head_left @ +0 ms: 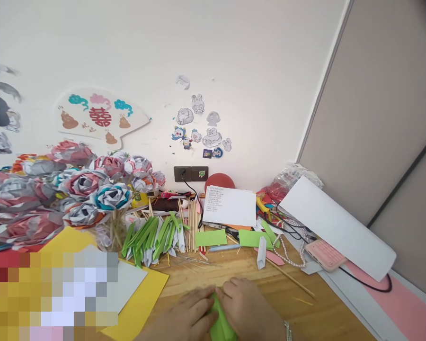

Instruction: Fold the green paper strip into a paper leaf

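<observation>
Between my two hands at the bottom centre lies a piece of light green paper (222, 327), partly folded, on the wooden table (184, 279). My left hand (191, 312) presses on its left side with the fingers together. From the right, my right hand (246, 305) pinches the paper near its far end, fingers curled. The lower part of the paper runs out of view. Just beyond my hands lie flat green paper strips (211, 237) and a folded white paper piece (261, 253).
Folded green and white paper pieces (156, 239) lie heaped beside wooden sticks (193, 227). Paper flowers (110, 196) crowd the left. Yellow paper (145, 296) lies front left. A written sheet (229, 206), a pearl string (287, 260), a pink power bank (325, 254) and a stick (294, 279) lie right.
</observation>
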`<state>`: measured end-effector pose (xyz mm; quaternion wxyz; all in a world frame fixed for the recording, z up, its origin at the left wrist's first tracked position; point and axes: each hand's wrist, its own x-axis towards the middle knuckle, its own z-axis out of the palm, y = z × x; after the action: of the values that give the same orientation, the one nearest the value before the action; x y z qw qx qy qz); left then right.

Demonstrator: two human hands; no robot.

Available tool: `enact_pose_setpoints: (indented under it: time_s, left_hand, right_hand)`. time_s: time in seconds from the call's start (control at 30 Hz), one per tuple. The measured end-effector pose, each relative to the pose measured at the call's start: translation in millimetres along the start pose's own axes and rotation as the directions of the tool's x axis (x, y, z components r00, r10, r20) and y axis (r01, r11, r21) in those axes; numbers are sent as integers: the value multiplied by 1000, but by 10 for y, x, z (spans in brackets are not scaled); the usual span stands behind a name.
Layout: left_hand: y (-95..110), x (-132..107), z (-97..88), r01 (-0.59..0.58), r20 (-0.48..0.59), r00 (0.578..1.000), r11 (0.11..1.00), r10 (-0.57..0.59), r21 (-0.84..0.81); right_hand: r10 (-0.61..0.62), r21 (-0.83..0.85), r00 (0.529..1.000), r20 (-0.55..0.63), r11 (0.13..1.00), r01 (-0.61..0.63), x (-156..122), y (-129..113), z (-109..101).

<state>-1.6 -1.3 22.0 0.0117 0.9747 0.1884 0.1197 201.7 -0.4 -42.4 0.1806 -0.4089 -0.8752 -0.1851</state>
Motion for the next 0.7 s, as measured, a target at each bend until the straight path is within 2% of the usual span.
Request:
enact_pose_setpoints:
  time_s: [0.17, 0.3, 0.43, 0.7]
  left_hand:
    - [7, 47, -38, -15, 6, 1000, 1000, 15, -7]
    - [-15, 25, -5, -5, 49, 999, 1000, 4, 30]
    - [-45, -29, 45, -23, 17, 1000, 1000, 23, 11]
    - [-34, -34, 28, -16, 24, 1000, 1000, 16, -2]
  right_hand:
    - [-12, 17, 996, 83, 1000, 11, 22, 0, -69]
    - [29, 86, 985, 169, 995, -44, 38, 40, -205]
    - [52, 166, 970, 238, 982, -94, 7, 119, -299]
    - [64, 202, 920, 386, 968, -151, -29, 250, -505]
